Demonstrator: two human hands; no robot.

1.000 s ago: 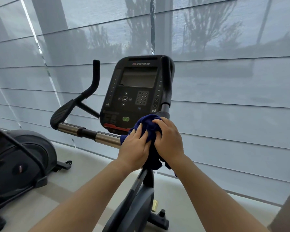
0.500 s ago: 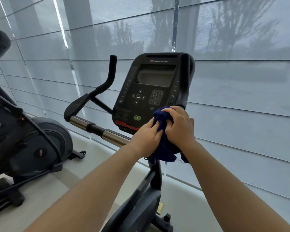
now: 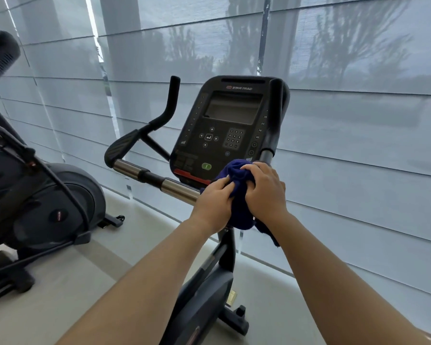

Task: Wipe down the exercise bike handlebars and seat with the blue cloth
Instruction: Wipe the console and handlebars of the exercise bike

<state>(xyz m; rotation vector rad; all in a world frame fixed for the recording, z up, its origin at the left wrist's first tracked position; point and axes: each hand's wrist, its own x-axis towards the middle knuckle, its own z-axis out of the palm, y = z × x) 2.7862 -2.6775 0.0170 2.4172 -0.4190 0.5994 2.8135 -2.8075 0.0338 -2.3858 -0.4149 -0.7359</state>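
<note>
**Cloth bunched at the middle of the handlebars**

The blue cloth [image 3: 237, 180] sits wadded on the centre of the handlebars [image 3: 174, 188], just below the console [image 3: 224, 125], with a tail hanging on the near side. My left hand [image 3: 215, 202] and right hand [image 3: 265, 189] both clutch it, fingers curled into its folds. I judge this to be the handlebar step; the seat is out of view. The next move calls for sliding the cloth left along the chrome bar or up the right upright grip [image 3: 275, 115], keeping clear of the console keys. An elliptical trainer [image 3: 47, 202] stands well apart at the left, and window blinds [image 3: 358, 145] hang at the far side.
</note>
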